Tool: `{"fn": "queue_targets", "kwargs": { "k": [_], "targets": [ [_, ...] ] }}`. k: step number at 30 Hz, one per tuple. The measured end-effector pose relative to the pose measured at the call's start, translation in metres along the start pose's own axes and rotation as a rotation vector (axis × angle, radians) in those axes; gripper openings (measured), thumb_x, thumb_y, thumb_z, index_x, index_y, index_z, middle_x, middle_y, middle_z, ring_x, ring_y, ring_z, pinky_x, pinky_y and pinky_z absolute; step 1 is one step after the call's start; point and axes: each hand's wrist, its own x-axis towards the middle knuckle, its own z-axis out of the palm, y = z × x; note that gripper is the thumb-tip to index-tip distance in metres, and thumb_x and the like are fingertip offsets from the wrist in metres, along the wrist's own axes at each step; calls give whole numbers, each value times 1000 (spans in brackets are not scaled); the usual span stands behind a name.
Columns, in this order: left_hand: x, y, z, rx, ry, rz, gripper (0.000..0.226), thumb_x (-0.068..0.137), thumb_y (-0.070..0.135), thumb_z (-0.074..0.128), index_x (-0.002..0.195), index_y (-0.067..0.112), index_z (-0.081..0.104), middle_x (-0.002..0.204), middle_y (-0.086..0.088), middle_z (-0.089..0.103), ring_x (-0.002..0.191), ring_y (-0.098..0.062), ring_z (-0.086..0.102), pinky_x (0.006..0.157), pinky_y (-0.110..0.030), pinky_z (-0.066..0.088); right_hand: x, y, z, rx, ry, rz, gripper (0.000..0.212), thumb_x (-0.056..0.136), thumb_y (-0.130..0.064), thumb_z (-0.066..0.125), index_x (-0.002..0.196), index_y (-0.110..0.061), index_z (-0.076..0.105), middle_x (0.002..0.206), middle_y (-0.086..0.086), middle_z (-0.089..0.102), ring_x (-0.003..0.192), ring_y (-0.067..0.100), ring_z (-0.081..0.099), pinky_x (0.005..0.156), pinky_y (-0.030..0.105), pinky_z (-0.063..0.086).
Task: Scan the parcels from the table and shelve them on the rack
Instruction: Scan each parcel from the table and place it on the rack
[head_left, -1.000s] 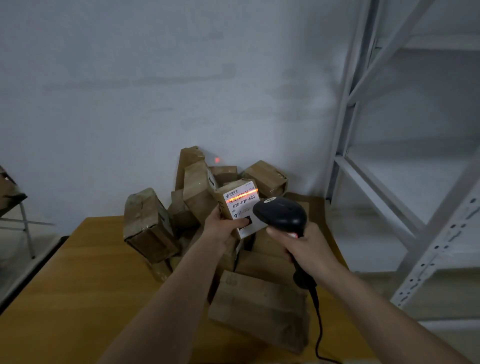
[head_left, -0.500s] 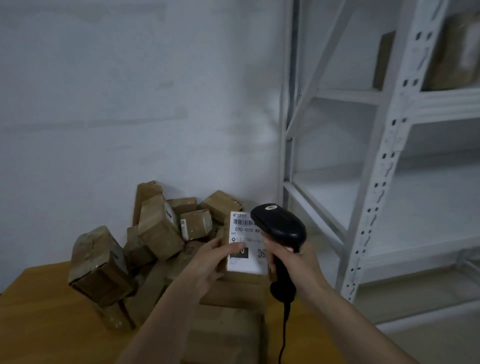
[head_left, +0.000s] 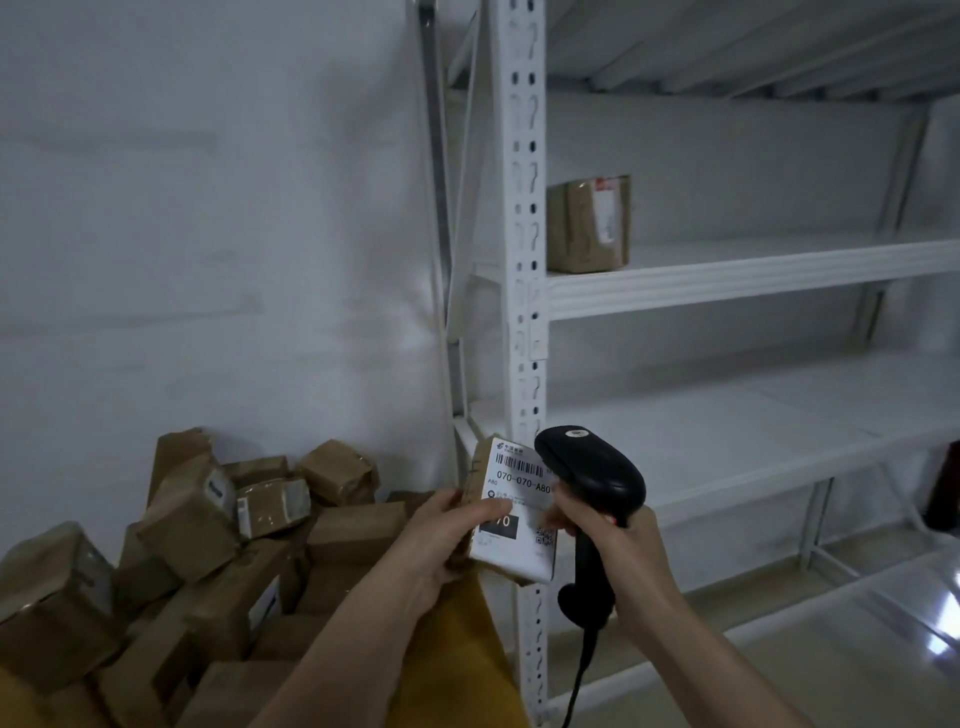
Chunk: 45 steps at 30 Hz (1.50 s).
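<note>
Head view: my left hand (head_left: 441, 540) pinches the parcel (head_left: 511, 512) at centre frame, long axis upright; my right hand (head_left: 623, 558) grips the scanner (head_left: 592, 478). I judge the rack (head_left: 753, 270) lies right, the right hand being nearer.

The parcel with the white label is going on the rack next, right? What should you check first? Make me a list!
1. Left hand grips the parcel firmly: ok, fingers wrap its left edge.
2. Right hand holds the scanner safely: ok, curled round the handle.
3. Label scanned already: cannot tell, no red light or beep shows now.
4. Free room on the rack: ok, the middle shelf holds only one shelved box at its left end.
5. Scanner cable clear of the rack post: cannot tell, it hangs close beside it.
</note>
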Motion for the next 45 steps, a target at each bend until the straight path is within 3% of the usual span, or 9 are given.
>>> {"fn": "queue_targets", "kwargs": {
  "k": [3,8,15,19,25,34,38,42,45],
  "targets": [
    [-5,17,41,26,45,62,50,71,25,83,116,19,63,94,-3,76,94,-24,71,92,-46,54,-3,-20,-30,25,22,-39,15,82,-22,73,93,-12,75,88,0,76,90,15,67,72,28,47],
    [-9,49,98,80,106,168,44,76,34,78,115,19,65,96,-1,76,93,-22,70,79,-38,58,2,-51,-70,78,46,-127,18,81,-25,74,97,-18,74,90,0,75,92,18,67,76,32,50],
    [-23,99,155,246,85,367,50,74,28,80,115,32,52,111,4,65,102,-17,63,89,-36,55,26,-96,-104,143,-4,-236,14,83,-18,72,97,-19,73,91,1,76,90,18,71,88,38,54],
    [-20,123,171,332,114,490,77,61,31,88,119,42,39,122,7,57,114,-16,57,97,-37,50,49,-119,-113,170,26,-282,13,80,-19,75,93,-20,74,89,3,76,94,23,70,90,40,54],
    [0,167,187,376,179,707,68,76,12,81,133,25,46,115,10,53,102,-9,57,71,-14,46,92,-158,-110,164,14,-346,13,80,-19,76,92,-24,73,98,9,74,99,26,69,97,50,50],
    [43,250,196,350,216,963,55,87,11,70,135,19,43,119,9,53,102,-5,55,86,-23,51,154,-231,-97,203,27,-481,20,81,-5,73,100,-10,69,99,11,74,97,25,70,89,43,56],
    [74,269,195,594,270,1053,55,88,21,69,137,21,45,133,6,54,125,-14,48,106,-40,43,180,-242,-95,212,71,-478,19,82,-6,72,99,-8,66,96,10,72,93,26,71,88,43,57],
    [95,274,197,799,346,1088,69,91,35,62,149,31,25,139,4,49,131,-21,38,111,-44,34,198,-238,-96,228,104,-449,13,83,-6,72,93,-9,65,89,6,71,87,25,71,88,42,57],
    [103,279,201,1055,452,1094,62,95,41,54,150,32,25,138,2,52,134,-23,31,119,-46,14,212,-232,-100,239,124,-406,15,83,-6,71,97,-8,64,91,7,70,84,25,72,88,43,57]
  ]
}}
